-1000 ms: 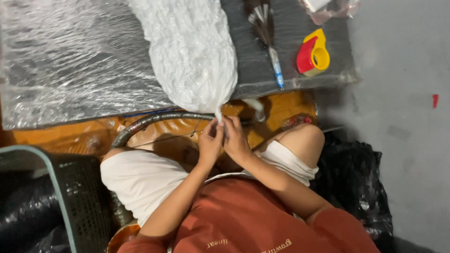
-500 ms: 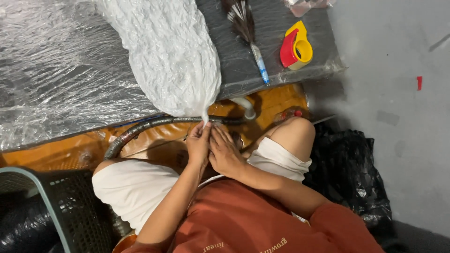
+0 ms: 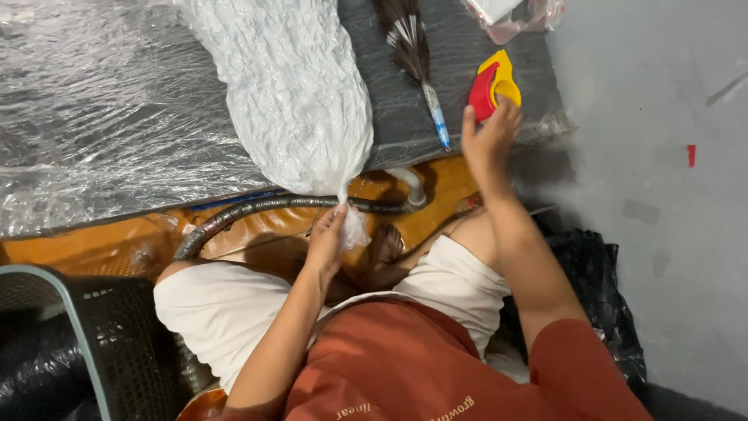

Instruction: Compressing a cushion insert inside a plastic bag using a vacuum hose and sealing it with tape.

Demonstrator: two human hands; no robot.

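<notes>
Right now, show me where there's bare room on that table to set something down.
Free: the plastic-wrapped tabletop left of the white bag. Crowded: the dark strip between the bag, brush and tape dispenser, where the right hand reaches. The left hand pinches the bag's neck.

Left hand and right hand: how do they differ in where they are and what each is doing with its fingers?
The left hand sits low near the lap, fingers pinched on the twisted neck of the white crinkled bag; the right hand is stretched out to the table's dark mat. The left grips the bag; the right only touches the red and yellow tape dispenser, fingers loosely curled beneath it. Both are bare.
</notes>
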